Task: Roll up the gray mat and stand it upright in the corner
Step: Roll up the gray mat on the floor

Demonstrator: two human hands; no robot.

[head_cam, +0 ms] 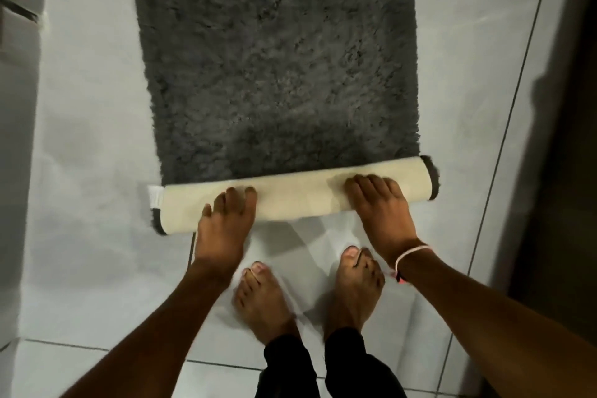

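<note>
The gray shaggy mat (277, 58) lies flat on the white tiled floor, stretching away from me. Its near end is curled into a roll (297, 197) with the cream backing facing out and dark pile showing at both ends. My left hand (223, 229) presses on the left part of the roll, fingers curved over its top. My right hand (381, 210) presses on the right part in the same way, a pale cord bracelet on its wrist. A white label sticks out at the roll's left end.
My two bare feet (310, 297) stand on the tiles just behind the roll. A dark door or panel (562, 139) runs along the right side. A light wall and a metal fitting (19, 6) are at the left.
</note>
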